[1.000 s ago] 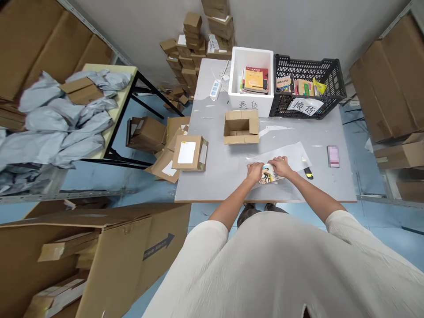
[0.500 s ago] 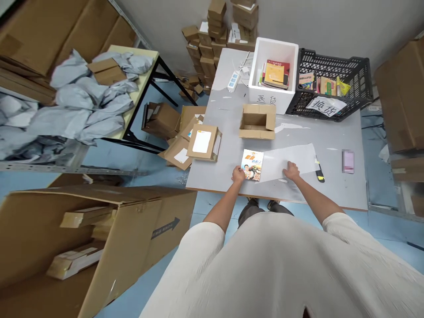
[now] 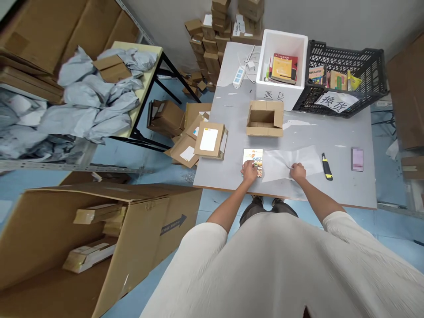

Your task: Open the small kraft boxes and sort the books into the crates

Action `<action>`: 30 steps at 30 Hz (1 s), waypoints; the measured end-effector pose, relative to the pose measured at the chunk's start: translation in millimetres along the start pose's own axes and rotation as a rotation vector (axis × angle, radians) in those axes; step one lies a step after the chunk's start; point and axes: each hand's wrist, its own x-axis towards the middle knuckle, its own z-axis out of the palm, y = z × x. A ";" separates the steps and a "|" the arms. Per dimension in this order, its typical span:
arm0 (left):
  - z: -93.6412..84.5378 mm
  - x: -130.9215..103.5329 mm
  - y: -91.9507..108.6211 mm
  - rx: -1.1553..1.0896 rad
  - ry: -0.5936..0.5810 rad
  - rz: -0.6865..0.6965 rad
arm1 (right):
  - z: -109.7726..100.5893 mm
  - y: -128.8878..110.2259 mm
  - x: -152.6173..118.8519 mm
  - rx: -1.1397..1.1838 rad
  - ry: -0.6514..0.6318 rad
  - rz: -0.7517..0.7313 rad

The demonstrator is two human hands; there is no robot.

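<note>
A small book [image 3: 253,154] with a white cover and colourful pictures lies on the grey table. My left hand [image 3: 249,171] rests on top of its lower part with the fingers spread, hiding some of the cover. To the right, a thin, whitish translucent sheet [image 3: 276,165] lies flat, its left edge beside or under the book. My right hand [image 3: 298,172] is closed on the sheet, and creases run out from the fingers. A black and yellow utility knife [image 3: 326,167] lies just right of the sheet.
Behind the book stands an open cardboard box [image 3: 265,131]; a closed carton [image 3: 221,148] sits at the table's left edge. A white foam box [image 3: 274,96] and black crate [image 3: 347,110] hold books at the back. A phone [image 3: 357,159] lies right, a power strip [image 3: 239,77] back left.
My left hand has moved from the book's left edge onto its cover. My right hand has closed on the sheet, which is now creased and drawn away from the knife.
</note>
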 end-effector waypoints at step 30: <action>-32.2 29.5 160.6 -0.409 -0.079 0.627 | -135.4 -78.9 2.4 0.908 -0.051 -0.621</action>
